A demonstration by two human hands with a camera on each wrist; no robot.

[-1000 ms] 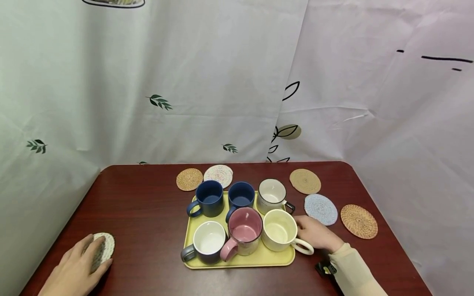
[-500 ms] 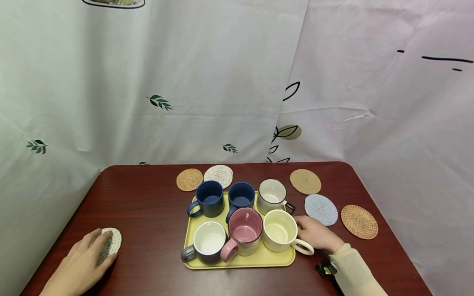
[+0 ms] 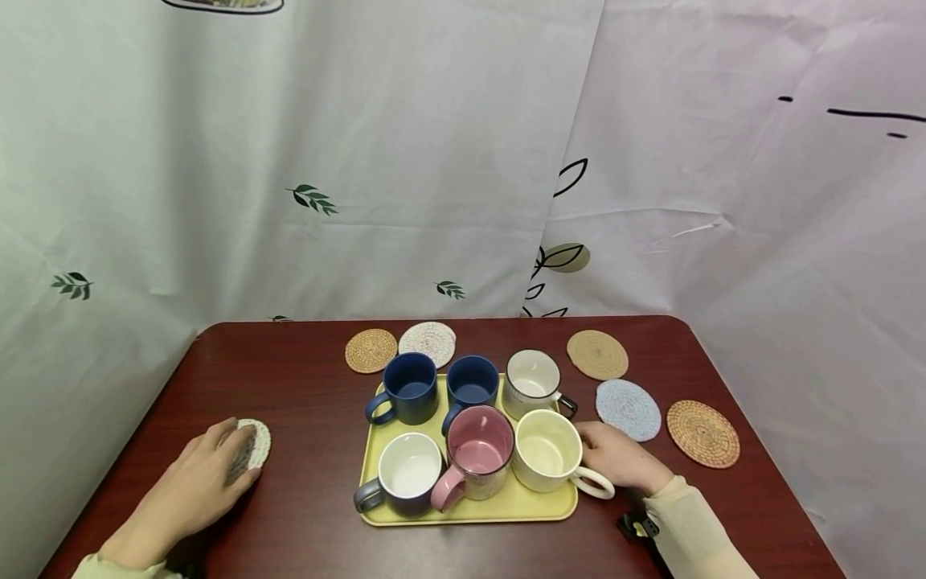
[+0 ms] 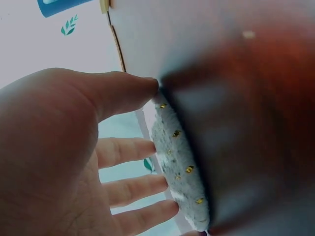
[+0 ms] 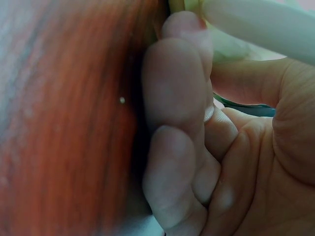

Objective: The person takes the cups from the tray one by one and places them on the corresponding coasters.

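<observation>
At the table's left side, my left hand [image 3: 202, 474] pinches a round pale coaster [image 3: 255, 442] between thumb and fingers. The left wrist view shows the thumb on one edge of this woven, gold-flecked coaster [image 4: 177, 162] and the fingers along its side. My right hand [image 3: 618, 456] rests on the table beside the cream mug [image 3: 546, 458] and the right edge of the yellow tray [image 3: 521, 507]. Its fingers [image 5: 174, 83] are loosely curled, with no object visible in them. One fingertip lies close to the tray; whether it touches cannot be told.
The tray also bears blue mugs [image 3: 410, 390], a pink mug [image 3: 477, 462], a grey mug with white inside [image 3: 408, 474] and a white black-rimmed mug [image 3: 531, 382]. Around it lie a white coaster [image 3: 428, 342], a blue coaster [image 3: 628, 410] and several tan coasters [image 3: 703, 434].
My left hand has moved right and away from me across the table, carrying the pale coaster along. My right hand and the mugs stay where they were.
</observation>
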